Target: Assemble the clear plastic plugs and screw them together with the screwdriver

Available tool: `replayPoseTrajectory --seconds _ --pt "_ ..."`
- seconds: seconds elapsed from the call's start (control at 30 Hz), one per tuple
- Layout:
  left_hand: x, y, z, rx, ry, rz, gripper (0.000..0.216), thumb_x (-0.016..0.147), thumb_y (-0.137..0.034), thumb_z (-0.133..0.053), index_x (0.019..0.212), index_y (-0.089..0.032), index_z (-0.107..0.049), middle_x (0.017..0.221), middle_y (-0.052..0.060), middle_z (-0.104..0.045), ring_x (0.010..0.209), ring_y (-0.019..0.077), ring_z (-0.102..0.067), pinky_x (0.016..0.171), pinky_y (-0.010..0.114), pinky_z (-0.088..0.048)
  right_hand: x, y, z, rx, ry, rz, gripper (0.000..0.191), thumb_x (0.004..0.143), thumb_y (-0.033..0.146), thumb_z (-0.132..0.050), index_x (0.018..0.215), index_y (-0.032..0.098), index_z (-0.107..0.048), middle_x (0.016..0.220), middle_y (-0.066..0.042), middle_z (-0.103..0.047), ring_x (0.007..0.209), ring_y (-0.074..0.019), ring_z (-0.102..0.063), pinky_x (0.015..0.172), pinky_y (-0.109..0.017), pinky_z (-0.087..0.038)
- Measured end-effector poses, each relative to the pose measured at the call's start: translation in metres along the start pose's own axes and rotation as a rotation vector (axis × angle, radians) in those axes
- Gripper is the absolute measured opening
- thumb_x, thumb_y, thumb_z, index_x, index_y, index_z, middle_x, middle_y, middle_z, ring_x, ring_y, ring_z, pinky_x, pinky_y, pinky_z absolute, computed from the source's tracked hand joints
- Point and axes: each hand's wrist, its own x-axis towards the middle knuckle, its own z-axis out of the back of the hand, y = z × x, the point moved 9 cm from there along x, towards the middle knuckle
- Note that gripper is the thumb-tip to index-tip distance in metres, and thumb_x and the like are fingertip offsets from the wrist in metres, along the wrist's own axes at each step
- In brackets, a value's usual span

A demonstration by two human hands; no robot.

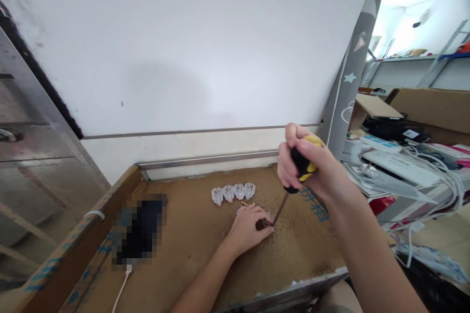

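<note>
My right hand [306,161] is wrapped round the black and yellow handle of a screwdriver [281,208]. Its shaft slants down and left to the fingertips of my left hand [251,227]. Low on the cardboard, the left hand is closed, with thumb and forefinger pinched at the screwdriver's tip. What lies between those fingers is mostly hidden; a bit of white shows beyond the knuckles. Just behind, several clear plugs [233,192] with metal pins pointing up stand in a row. A small brass-coloured piece [244,203] lies between the row and my left hand.
Cardboard [183,274] covers the worktop, with dark specks scattered near the screwdriver tip. A blurred-out dark device [143,230] with a white cable [121,291] lies at left. A raised cardboard edge [81,234] runs along the left. Boxes and tangled cables [436,171] crowd the right.
</note>
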Motion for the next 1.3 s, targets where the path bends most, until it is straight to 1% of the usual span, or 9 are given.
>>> replayPoseTrajectory --seconds 0.1,0.17,0.27,0.4,0.6,0.73,0.8,1.0,1.3 --pt "0.000 0.002 0.000 -0.009 -0.011 0.011 0.010 0.078 -0.034 -0.067 0.083 -0.025 -0.066 0.097 -0.003 -0.067 0.095 0.0187 -0.055 0.087 0.034 -0.036 -0.016 0.017 0.022 -0.557 -0.504 0.110 0.027 0.082 0.044 -0.055 0.079 0.019 -0.047 0.070 0.002 -0.055 0.059 -0.0062 -0.053 0.052 -0.019 -0.042" --pt "0.001 0.002 0.000 -0.018 -0.007 0.017 0.010 0.078 -0.034 -0.067 0.083 -0.025 -0.066 0.096 -0.003 -0.067 0.095 0.0191 -0.056 0.087 0.034 -0.036 -0.028 0.030 0.016 -0.799 -0.645 0.182 0.022 0.085 0.043 -0.051 0.091 0.022 -0.055 0.078 0.000 -0.056 0.067 -0.0067 -0.054 0.057 -0.020 -0.042" --pt "0.001 0.003 0.000 -0.029 0.005 0.028 0.010 0.077 -0.034 -0.067 0.083 -0.026 -0.067 0.097 -0.002 -0.068 0.095 0.0198 -0.056 0.087 0.035 -0.036 -0.036 0.034 0.006 -0.827 -0.660 0.251 0.018 0.089 0.036 -0.044 0.102 0.026 -0.053 0.082 0.000 -0.055 0.067 -0.0068 -0.054 0.059 -0.022 -0.043" --pt "0.002 0.004 -0.001 -0.019 0.016 0.035 0.012 0.077 -0.035 -0.068 0.084 -0.026 -0.067 0.098 -0.003 -0.068 0.096 0.0196 -0.056 0.087 0.034 -0.037 -0.033 0.025 0.019 -0.487 -0.601 0.254 0.016 0.087 0.036 -0.048 0.082 0.022 -0.045 0.065 0.003 -0.051 0.050 -0.0063 -0.048 0.047 -0.021 -0.041" --pt "0.002 0.002 0.000 -0.021 -0.003 0.004 0.011 0.078 -0.036 -0.067 0.084 -0.027 -0.066 0.097 -0.004 -0.068 0.095 0.0187 -0.057 0.086 0.033 -0.036 -0.005 0.002 0.010 0.157 -0.029 0.061 0.025 0.080 0.040 -0.051 0.075 0.021 -0.036 0.043 0.010 -0.034 0.031 -0.0043 -0.030 0.035 -0.019 -0.034" --pt "0.003 0.002 -0.001 -0.008 -0.003 0.000 0.011 0.079 -0.036 -0.067 0.085 -0.027 -0.066 0.098 -0.004 -0.067 0.096 0.0183 -0.056 0.087 0.033 -0.035 -0.011 -0.003 0.033 -0.075 -0.331 0.042 0.033 0.080 0.050 -0.054 0.080 0.020 -0.042 0.067 0.003 -0.055 0.046 -0.0070 -0.052 0.044 -0.021 -0.042" --pt "0.003 0.001 -0.001 -0.005 -0.006 -0.009 0.011 0.079 -0.036 -0.066 0.085 -0.027 -0.066 0.098 -0.004 -0.067 0.097 0.0179 -0.056 0.088 0.033 -0.035 -0.020 -0.006 0.034 -0.138 -0.465 0.032 0.041 0.079 0.060 -0.050 0.086 0.019 -0.050 0.075 0.000 -0.055 0.052 -0.0083 -0.055 0.045 -0.022 -0.042" --pt "0.002 -0.001 -0.001 0.014 -0.005 -0.013 0.013 0.081 -0.038 -0.063 0.086 -0.026 -0.066 0.098 -0.003 -0.067 0.097 0.0182 -0.055 0.090 0.033 -0.035 -0.052 0.005 0.031 -0.040 -0.806 0.146 0.053 0.079 0.067 -0.038 0.065 0.018 -0.051 0.051 0.001 -0.041 0.039 -0.0069 -0.040 0.033 -0.021 -0.025" --pt "0.002 -0.001 -0.001 0.025 0.003 -0.012 0.020 0.079 -0.044 -0.065 0.085 -0.025 -0.066 0.095 -0.002 -0.065 0.095 0.0185 -0.055 0.087 0.032 -0.035 -0.047 0.010 0.034 -0.039 -0.875 0.207 0.054 0.076 0.070 -0.038 0.060 0.018 -0.046 0.045 0.003 -0.038 0.034 -0.0079 -0.036 0.029 -0.021 -0.022"
